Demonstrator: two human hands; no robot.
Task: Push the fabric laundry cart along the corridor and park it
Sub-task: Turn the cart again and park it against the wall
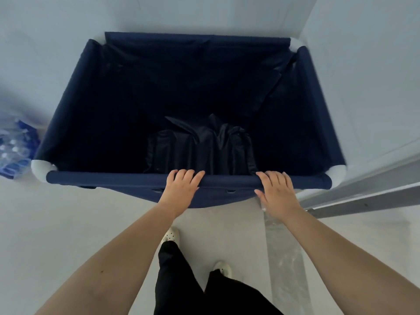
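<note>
Left of the cart (68, 105), low against the floor (91, 223): a blurred pack of water bottles (14, 151) in blue-printed wrap, just beside the cart's near left corner. Near left corner of the cart capped by a white rounded joint (39, 168). Cart itself: dark navy fabric slung on a frame, open at the top, filling the middle of the view, far end close to a pale wall (181, 14). Inside the cart, toward the near side: a dark bundle (202, 146) of folded or bagged cloth, hard to make out in the shadow.

Along the near rail (113, 177) of the cart, fabric-wrapped and horizontal: left hand (181, 189) laid over the top, fingers (186, 175) curled over the rail's far edge, thumb side toward the middle, grasping the rail loosely rather than clenched tight. Further right on the same rail: right hand (276, 192), palm down, fingers (272, 176) spread and resting on top of the rail, tips just reaching its far edge; thumb out to the left below the rail; closed grip not discernible, more pressing than clasping. Bundle inside the cart just beyond the gap between the two hands.

Below the cart: black trousers (181, 280) and two white shoes (171, 234). Right of the cart: grey metal door frame (363, 192), close to the near right corner joint (337, 172).
</note>
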